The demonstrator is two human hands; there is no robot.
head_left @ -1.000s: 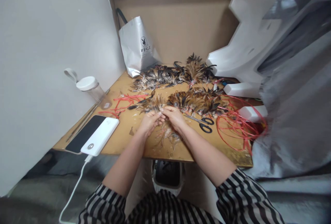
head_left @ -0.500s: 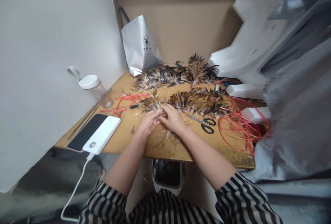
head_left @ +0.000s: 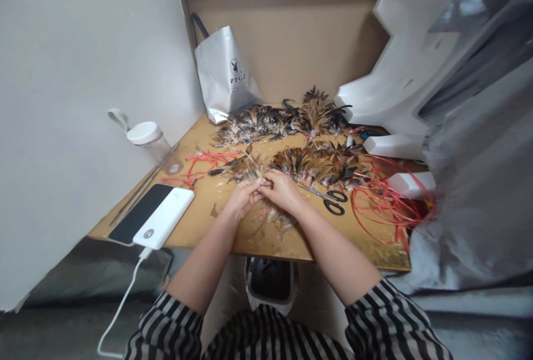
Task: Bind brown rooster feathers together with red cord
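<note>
My left hand [head_left: 245, 198] and my right hand [head_left: 280, 189] meet over the middle of the wooden table, fingertips touching. Both are closed in a pinch; light feathers [head_left: 255, 167] stick up just beyond the fingers, and whether they are held or lie behind is hard to tell. Brown feather bunches [head_left: 312, 165] lie in a row beyond my right hand. Farther back is a second row of darker feathers [head_left: 266, 121]. Loose pale feathers [head_left: 277, 218] lie below my hands. Black-handled scissors [head_left: 333, 202] rest right of my right hand.
Red plastic strips [head_left: 383, 204] tangle at the right, and more red strips [head_left: 200, 167] lie left. A white power bank [head_left: 164, 218], a lidded bottle [head_left: 156, 143] and a silver bag [head_left: 222, 71] stand or lie leftward. White foam [head_left: 395, 146] is at the right.
Both hands have shifted very slightly, with the fingertips drawn a little closer to me. The feathers beyond them stand less upright. Other objects are unmoved.
</note>
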